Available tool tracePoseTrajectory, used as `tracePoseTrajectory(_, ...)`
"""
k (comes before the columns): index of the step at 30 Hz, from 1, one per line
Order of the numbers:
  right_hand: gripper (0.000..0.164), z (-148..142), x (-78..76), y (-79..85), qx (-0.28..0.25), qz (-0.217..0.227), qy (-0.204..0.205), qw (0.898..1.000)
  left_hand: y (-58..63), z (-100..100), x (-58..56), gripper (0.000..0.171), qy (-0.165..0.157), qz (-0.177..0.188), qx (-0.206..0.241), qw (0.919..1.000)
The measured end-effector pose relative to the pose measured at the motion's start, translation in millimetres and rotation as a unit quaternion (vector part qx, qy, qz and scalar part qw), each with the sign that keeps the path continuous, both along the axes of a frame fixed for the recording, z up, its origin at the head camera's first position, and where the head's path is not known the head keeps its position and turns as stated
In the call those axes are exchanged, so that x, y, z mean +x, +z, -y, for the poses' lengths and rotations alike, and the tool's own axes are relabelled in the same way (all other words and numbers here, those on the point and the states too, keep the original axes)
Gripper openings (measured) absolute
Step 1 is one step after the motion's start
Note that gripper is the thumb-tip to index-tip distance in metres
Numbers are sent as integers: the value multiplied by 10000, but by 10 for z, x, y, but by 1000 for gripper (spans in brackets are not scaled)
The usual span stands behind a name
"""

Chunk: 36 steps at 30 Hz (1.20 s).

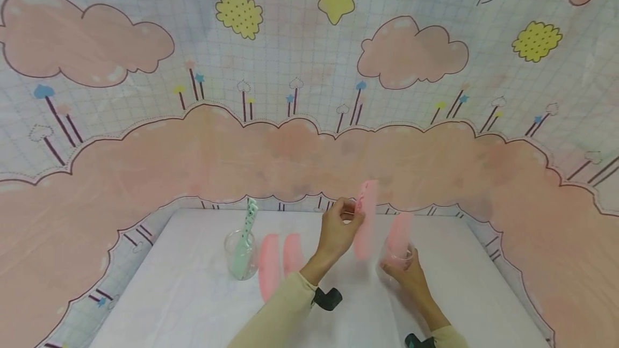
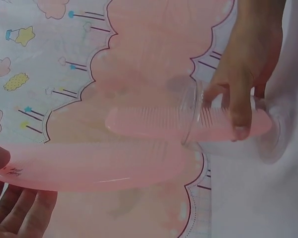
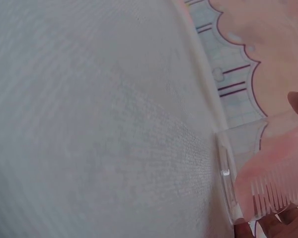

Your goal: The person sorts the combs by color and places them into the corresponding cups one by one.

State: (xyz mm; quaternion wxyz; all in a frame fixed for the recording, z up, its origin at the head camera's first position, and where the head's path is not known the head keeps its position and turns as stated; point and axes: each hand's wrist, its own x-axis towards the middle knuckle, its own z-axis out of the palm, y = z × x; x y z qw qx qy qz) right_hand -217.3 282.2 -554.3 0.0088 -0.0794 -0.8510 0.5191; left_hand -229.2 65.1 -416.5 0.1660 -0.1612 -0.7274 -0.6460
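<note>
My left hand (image 1: 338,234) pinches a pink comb (image 1: 366,224) near one end, between thumb and fingers, and holds it up over the table. In the left wrist view small dark lettering shows on this comb near the thumb. Fingers and thumb of my right hand (image 1: 411,279) wrap round a clear cup (image 2: 275,141) at the right. A second pink comb (image 1: 400,231) stands tilted inside that cup, its upper end above the rim. In the right wrist view the cup's base and the teeth of the comb inside (image 3: 273,186) show. The held comb is apart from the cup.
Two more pink combs, a left one (image 1: 269,267) and a right one (image 1: 292,251) partly behind my left arm, lie on the white table (image 1: 169,294). Further left stands another clear cup (image 1: 227,246) with a pale green, dark-spotted long-handled item (image 1: 249,224). A patterned cloth (image 1: 290,160) hangs behind.
</note>
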Motion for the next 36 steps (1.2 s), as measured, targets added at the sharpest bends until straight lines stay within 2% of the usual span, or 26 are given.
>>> tracePoseTrajectory(4, 110, 4, 4, -3, 59, -30, -4, 10000, 28, -80, -12, 13, -50, -73, 87, 9999)
tracePoseTrajectory(9, 110, -7, 1, -22, 109, -120, -4, 9999, 44, -172, -24, 13, -105, -200, -18, 9997)
tracePoseTrajectory(18, 109, 1, -3, 0, 100, -16, -8, 9999, -4, -340, -53, 12, -223, -182, 14, 9996)
tracePoseTrajectory(26, 108, -15, -8, -44, 62, -160, 28, 9998, -12, -486, -94, 12, -286, -118, 225, 9993)
tracePoseTrajectory(33, 107, -16, -3, -44, 71, -266, 44, 9996, -48, -612, -163, 12, -529, -96, 309, 9981)
tracePoseTrajectory(36, 107, -14, -5, -37, 20, -259, 38, 9997, -79, -653, -188, 12, -540, -91, 335, 9979)
